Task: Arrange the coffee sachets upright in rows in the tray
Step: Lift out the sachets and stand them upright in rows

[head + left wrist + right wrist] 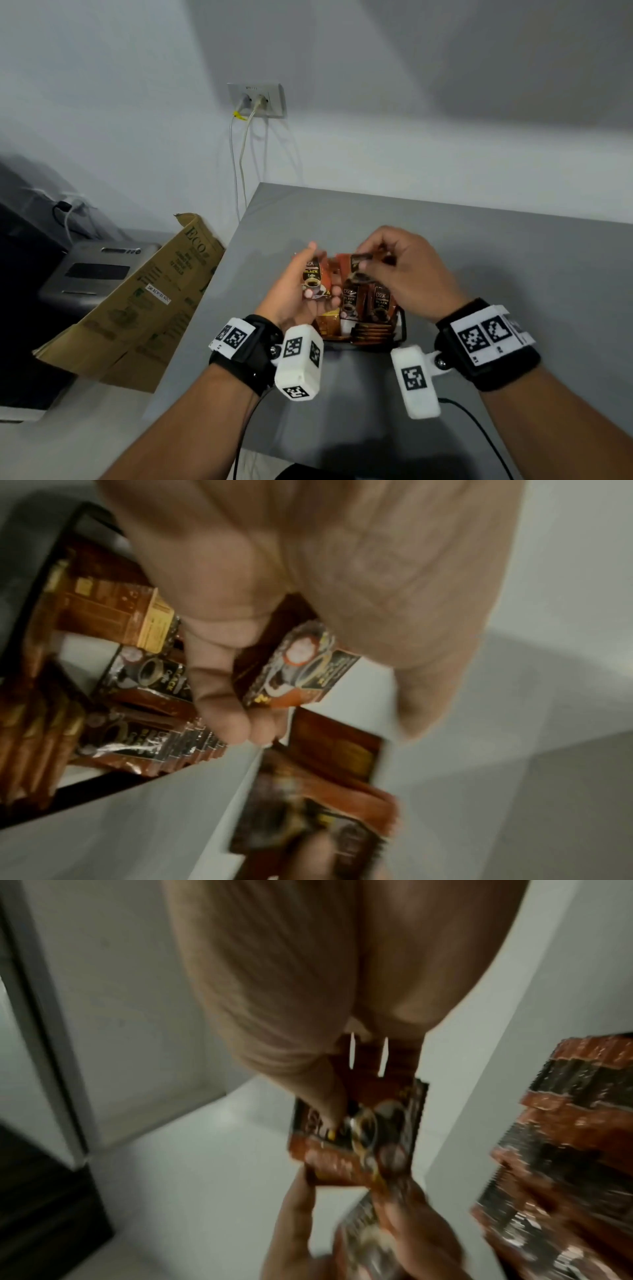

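Both hands [298, 291] [407, 274] pinch flat, glossy foil sachets [313, 279] above tray [401, 329].

Brown sachets [366, 305] stand upright in the black tray [401, 330]

Bare forearms, each with a black wrist strap [251, 359] carrying white plates of black square markers, a white boxy camera [298, 362] fixed by a small metal screw, and a thin black cable [479, 428] below.
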{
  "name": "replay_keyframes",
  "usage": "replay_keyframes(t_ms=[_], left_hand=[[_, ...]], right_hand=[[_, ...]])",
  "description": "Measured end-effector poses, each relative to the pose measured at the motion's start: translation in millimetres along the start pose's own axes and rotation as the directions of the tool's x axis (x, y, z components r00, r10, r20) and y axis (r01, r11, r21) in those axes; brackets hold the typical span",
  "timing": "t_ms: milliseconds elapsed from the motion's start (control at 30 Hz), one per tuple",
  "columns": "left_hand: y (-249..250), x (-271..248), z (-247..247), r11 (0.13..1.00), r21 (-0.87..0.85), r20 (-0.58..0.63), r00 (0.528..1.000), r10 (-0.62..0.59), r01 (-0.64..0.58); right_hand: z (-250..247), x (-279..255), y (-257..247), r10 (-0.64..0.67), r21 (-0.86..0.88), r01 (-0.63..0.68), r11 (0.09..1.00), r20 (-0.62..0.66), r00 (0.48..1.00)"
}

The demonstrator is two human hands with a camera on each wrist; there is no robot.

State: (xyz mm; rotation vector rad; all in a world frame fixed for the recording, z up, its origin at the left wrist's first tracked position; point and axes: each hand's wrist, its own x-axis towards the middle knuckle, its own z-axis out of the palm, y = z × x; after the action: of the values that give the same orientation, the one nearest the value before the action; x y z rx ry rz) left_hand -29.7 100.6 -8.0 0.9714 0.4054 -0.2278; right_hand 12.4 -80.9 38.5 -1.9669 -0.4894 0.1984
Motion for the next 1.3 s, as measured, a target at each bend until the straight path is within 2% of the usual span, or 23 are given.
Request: replay_keyframes(t_ms=[67,133,167,233,267,400,533,633,733,867,1000,1100,1233,1300], left_hand=[[0.8,3.3,-3.5,0.995,0.053,-0.049,0.995,0.088,-0.085],[3.5,4.6,-6.0,0.977,0.147,-0.082,0.983,0.166,-0.153],[4.9,5.4,-7.2,0.964,0.197,-0.087,0.976,0.198,-0.177],[6.1,3.4,-6.5,0.931,0.297,-0.064,0.968,0.242,-0.213],[4.4,3.0,-5.6,0.923,0.318,-0.039,0.969,0.243,-0.219],[-6.7,0.1,4.6,0.932,0.308,0.034,0.981,0.193,-0.194],[-9.2,-3.0,6.8,0.984,0.145,0.000,0.994,0.108,-0.106],[-9.3,-2.3,2.2,0.992,0.102,-0.005,0.997,0.078,-0.077],[-11.0,-4.3,3.8,0.980,0.167,0.027,0.994,0.104,-0.107],[-11.9,-3.7,5.1,0.971,0.194,-0.012,0.989,0.147,-0.142],[-15.7,-2.0,12.0,0.959,0.244,-0.031,0.987,0.155,-0.143],[-13.7,-1.9,19.7,0.988,0.143,-0.047,0.996,0.074,-0.067],[-14.4,0.1,20.5,0.997,0.073,-0.026,0.999,0.022,-0.020],[-13.4,-0.5,17.5,0.997,0.060,-0.016,0.999,0.050,-0.049]], right_hand=[[1.3,-7.5,5.8,-0.012,-0.069,0.022,0.997,0.139,0.990],[0.9,-12.9,15.1,0.019,-0.026,-0.015,1.000,0.133,0.991],[-0.5,-14.3,17.6,0.064,0.081,-0.073,0.994,0.104,0.993],[-0.8,-13.9,19.9,0.192,0.331,-0.200,0.922,0.058,0.980],[0.2,-12.1,20.8,0.241,0.393,-0.235,0.889,0.037,0.970],[13.2,-2.9,23.3,0.369,0.456,-0.329,0.827,0.002,0.929],[19.9,-1.5,26.0,0.464,0.510,-0.418,0.752,0.041,0.885],[20.5,-3.7,26.9,0.477,0.585,-0.445,0.677,0.112,0.872],[20.9,-5.4,26.7,0.444,0.627,-0.401,0.668,0.097,0.891],[18.4,-6.3,24.8,0.398,0.750,-0.359,0.555,0.140,0.907],[22.9,-5.5,25.0,0.387,0.731,-0.380,0.566,0.171,0.906],[32.6,-5.9,23.5,0.397,0.714,-0.396,0.577,0.179,0.900],[40.3,-6.0,21.4,0.418,0.651,-0.360,0.668,0.072,0.905],[33.5,-3.6,23.5,0.438,0.665,-0.339,0.665,0.021,0.899]])
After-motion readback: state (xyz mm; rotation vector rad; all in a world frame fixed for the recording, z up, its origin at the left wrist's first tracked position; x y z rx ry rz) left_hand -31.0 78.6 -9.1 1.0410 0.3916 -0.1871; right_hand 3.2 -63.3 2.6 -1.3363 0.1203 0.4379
